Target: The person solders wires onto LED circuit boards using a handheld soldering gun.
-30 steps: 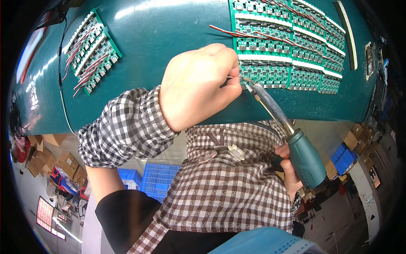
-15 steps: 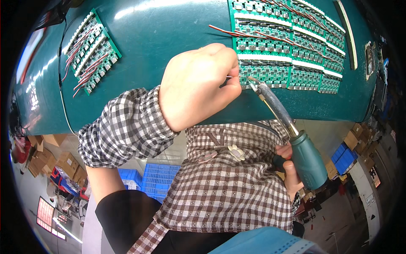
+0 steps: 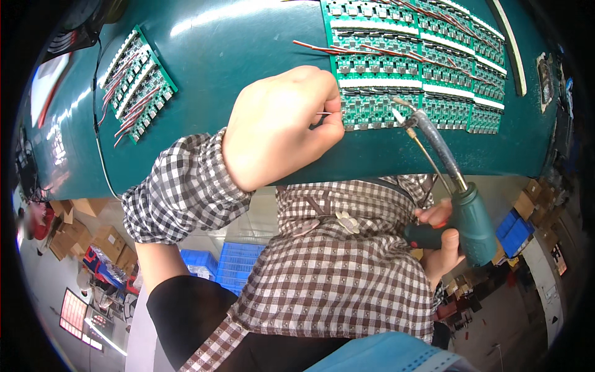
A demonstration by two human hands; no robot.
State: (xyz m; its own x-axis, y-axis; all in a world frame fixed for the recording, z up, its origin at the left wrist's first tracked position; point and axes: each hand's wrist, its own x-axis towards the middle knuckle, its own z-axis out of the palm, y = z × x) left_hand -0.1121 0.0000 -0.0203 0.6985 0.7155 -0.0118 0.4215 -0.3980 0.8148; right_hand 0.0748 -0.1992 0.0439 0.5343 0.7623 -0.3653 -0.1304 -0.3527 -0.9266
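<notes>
My left hand [image 3: 279, 127] is closed in a pinch at the left edge of a panel of green circuit boards [image 3: 378, 110]. A thin red-and-white wire [image 3: 323, 113] shows between its fingertips. Low at the right, my right hand [image 3: 444, 249] is wrapped round the handle of a green soldering gun [image 3: 474, 226]. The gun's metal barrel slants up to the left, and its tip hangs over the nearest row of boards, right of my left hand. From this angle I cannot tell whether the tip touches a board. Twisted red, black and white wires [image 3: 372, 49] lie across the farther rows.
A smaller group of green boards with red and white wires [image 3: 137, 87] lies at the left on the green table [image 3: 235, 37]. A black cable [image 3: 96, 124] runs beside it. A pale strip [image 3: 513, 53] lies right of the panel. Blue crates [image 3: 238, 263] stand below the table.
The soldering gun has moved right, its tip drawing away from my left fingertips. My left hand has shifted slightly left in the picture, still pinching the wire.
</notes>
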